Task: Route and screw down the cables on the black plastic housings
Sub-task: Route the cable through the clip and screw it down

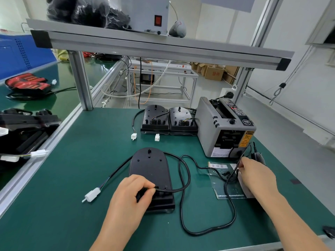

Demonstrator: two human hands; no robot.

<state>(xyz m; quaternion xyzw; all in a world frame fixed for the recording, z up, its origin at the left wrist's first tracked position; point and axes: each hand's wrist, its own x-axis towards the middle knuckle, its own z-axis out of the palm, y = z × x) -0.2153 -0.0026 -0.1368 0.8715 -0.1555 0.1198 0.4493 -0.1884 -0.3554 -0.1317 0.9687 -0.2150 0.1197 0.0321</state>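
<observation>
Surface: green matted workbench [72, 205] under aluminium-framed shelf [145, 46]. Hands: thin black cable [233, 214] gripped by left hand [132, 194] on black rounded plastic housing [150, 167], pinched by right hand [257, 176] centre-right.

housing [150, 167]: matt black plastic | mat [90, 142]: matt green | dispenser [223, 127]: smooth grey casing | bag [223, 180]: glossy film
</observation>
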